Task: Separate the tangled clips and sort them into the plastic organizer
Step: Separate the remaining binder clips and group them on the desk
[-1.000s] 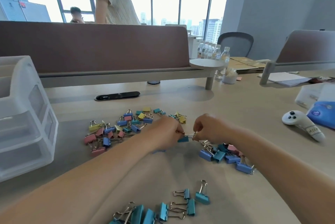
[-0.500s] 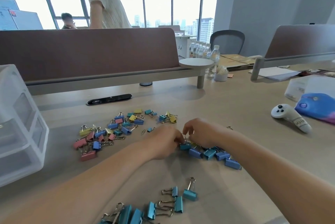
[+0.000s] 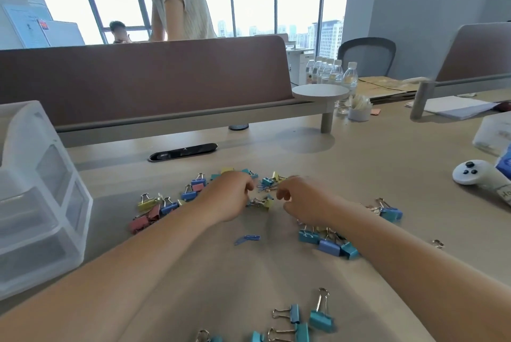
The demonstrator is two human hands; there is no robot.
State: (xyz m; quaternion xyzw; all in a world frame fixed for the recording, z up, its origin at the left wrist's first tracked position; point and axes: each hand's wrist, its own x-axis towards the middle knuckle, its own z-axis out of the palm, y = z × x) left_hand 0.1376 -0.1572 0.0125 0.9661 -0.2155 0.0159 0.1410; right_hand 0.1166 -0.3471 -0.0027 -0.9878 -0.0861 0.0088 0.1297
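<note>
Clips (image 3: 262, 202) between left hand (image 3: 231, 197) and right hand (image 3: 302, 200), ungripped.

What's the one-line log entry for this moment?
phase: untangling | left hand: at yellow clip | right hand: beside it, grip unclear | organizer: drawers shut

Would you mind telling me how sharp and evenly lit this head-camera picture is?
Head view: the windows are blown out and backlight the room; both hands, left and right, look slightly motion-blurred; wide-angle distortion bends the partition; shadows on the table are soft.
</note>
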